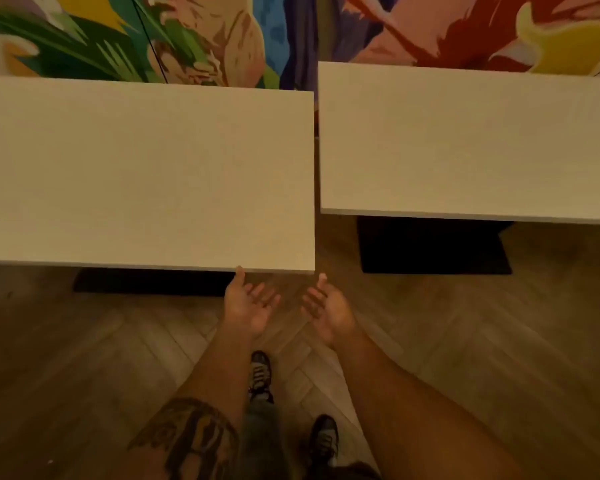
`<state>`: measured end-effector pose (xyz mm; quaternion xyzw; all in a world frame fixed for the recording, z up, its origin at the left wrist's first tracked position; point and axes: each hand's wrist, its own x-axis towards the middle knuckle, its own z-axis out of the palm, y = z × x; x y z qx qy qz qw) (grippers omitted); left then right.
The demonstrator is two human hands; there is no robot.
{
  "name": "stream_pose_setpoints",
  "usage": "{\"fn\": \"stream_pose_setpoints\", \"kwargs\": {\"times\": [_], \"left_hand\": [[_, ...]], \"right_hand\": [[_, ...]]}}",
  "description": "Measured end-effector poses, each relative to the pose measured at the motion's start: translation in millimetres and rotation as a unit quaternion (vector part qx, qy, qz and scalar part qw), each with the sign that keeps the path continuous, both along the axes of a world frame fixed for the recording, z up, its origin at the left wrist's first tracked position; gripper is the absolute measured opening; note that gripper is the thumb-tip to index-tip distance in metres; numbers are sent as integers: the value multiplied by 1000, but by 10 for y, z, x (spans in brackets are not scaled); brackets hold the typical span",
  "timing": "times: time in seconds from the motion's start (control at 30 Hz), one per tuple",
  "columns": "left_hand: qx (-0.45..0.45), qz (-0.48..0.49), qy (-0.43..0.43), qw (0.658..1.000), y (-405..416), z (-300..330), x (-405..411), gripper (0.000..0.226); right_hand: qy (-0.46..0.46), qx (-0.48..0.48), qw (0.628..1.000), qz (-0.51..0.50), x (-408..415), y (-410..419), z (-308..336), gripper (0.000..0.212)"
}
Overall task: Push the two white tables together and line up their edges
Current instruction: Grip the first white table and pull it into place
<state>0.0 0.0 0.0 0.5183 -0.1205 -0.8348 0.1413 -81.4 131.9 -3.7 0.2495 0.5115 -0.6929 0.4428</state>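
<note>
Two white tables stand side by side with a narrow gap between them. The left table [146, 174] reaches nearer to me than the right table [465, 143], so their front edges are offset. My left hand [248, 303] is open, palm up, just below the left table's front edge near its right corner; the thumb tip touches that edge. My right hand [326, 308] is open, palm up, a little below the same corner, touching nothing.
A colourful mural wall [187, 36] runs right behind both tables. Dark table bases [433, 247] show under the tops. The floor is wood herringbone [499, 341]. My shoes [260, 375] stand below my hands.
</note>
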Motion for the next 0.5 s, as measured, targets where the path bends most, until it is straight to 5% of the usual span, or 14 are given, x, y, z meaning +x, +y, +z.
{"fn": "stream_pose_setpoints", "kwargs": {"times": [0.13,0.27,0.5], "left_hand": [[-23,-1,-30,999,-331,-181,-229,56],[-34,38,-26,998,-467,-309,-439,45],[28,61,-3,998,-396,-527,-484,66]], "right_hand": [[-15,21,999,-28,-142,-410,-183,25],[12,32,994,-104,-263,-745,-322,34],[13,53,983,-174,-292,-808,-431,23]]}}
